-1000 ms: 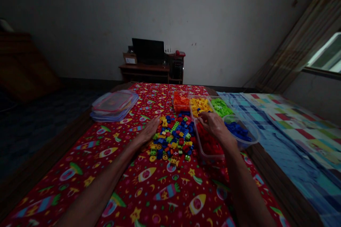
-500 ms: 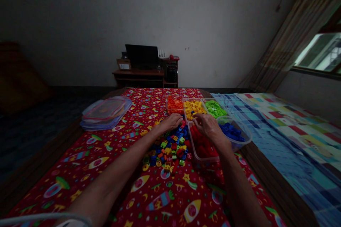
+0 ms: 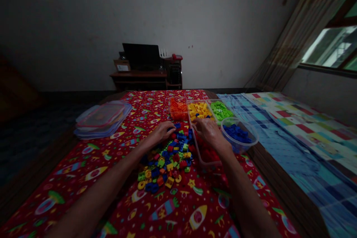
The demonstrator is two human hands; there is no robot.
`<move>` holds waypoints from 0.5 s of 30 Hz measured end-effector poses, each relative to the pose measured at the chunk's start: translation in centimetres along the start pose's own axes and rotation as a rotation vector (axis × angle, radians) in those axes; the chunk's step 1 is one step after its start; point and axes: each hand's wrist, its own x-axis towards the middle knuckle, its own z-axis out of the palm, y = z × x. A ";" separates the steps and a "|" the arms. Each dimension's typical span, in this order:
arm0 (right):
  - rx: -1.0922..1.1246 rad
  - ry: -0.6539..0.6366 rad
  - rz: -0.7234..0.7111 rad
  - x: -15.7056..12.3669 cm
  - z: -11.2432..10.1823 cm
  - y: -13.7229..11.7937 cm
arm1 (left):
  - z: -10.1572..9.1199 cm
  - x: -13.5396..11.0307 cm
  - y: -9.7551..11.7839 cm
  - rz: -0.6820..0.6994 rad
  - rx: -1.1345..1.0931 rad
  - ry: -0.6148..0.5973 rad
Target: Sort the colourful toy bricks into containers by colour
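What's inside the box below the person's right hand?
Red blocks show inside the box. The right hand covers much of its far end, so whatever lies there can't be seen.

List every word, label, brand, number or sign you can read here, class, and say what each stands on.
No text can be read.
Label on the box: too small and blurred to read.
Screen: dark, no words seen.
Blocks, tubs and lids: no lettering can be made out.
Cloth: rockets and stars, no words seen.
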 end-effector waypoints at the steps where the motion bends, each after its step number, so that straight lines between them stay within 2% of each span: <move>1: 0.001 -0.025 -0.014 0.0 0.1 -0.4 | -0.4 -0.3 0.1 -0.025 -0.027 0.022; 4: 0.019 -0.046 -0.063 -0.3 1.0 -1.4 | -1.4 -1.2 0.6 -0.074 -0.081 0.074; 7: 0.079 0.005 -0.144 -0.5 2.3 -1.9 | -1.7 -1.8 0.9 -0.071 -0.097 0.090; 9: 0.095 0.031 -0.186 -0.6 2.8 -2.2 | -1.6 -1.8 0.7 -0.072 -0.078 0.103; 12: 0.086 0.004 -0.198 -0.6 3.0 -2.7 | -0.8 -1.3 0.1 -0.073 -0.022 0.153; 15: 0.067 -0.026 -0.179 -0.6 2.6 -2.8 | -0.2 -0.5 -0.3 -0.033 0.020 0.084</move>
